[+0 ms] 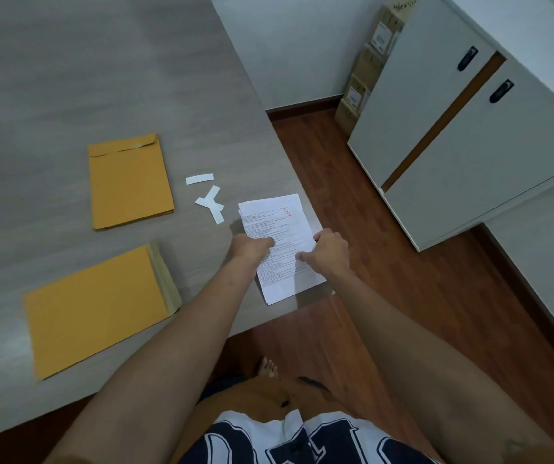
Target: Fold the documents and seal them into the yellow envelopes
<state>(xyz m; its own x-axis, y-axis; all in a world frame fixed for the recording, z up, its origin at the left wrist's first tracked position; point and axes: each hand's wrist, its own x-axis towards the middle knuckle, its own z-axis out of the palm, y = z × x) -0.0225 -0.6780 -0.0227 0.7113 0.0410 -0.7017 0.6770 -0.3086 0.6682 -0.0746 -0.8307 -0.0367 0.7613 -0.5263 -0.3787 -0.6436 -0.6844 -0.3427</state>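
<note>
- Near left: stack of yellow envelopes (98, 306) flat on table (68, 78), flaps open toward the right.
- Behind it: 2nd envelope stack (131, 182), flaps folded down.
- Mid: white strips (208, 199) loose btw that stack & docs (275, 216).
- Your left hand (249, 244) grips docs' left edge; docs lie at table's right edge.
- Your right hand (327, 251) pinches the right edge; hands apart.
- Far right: white cabinet (436, 128).

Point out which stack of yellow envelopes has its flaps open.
The nearer stack: pale flaps stick out unfolded along its right edge. The farther stack, beyond it, has its top flap folded down over the envelope.
</note>
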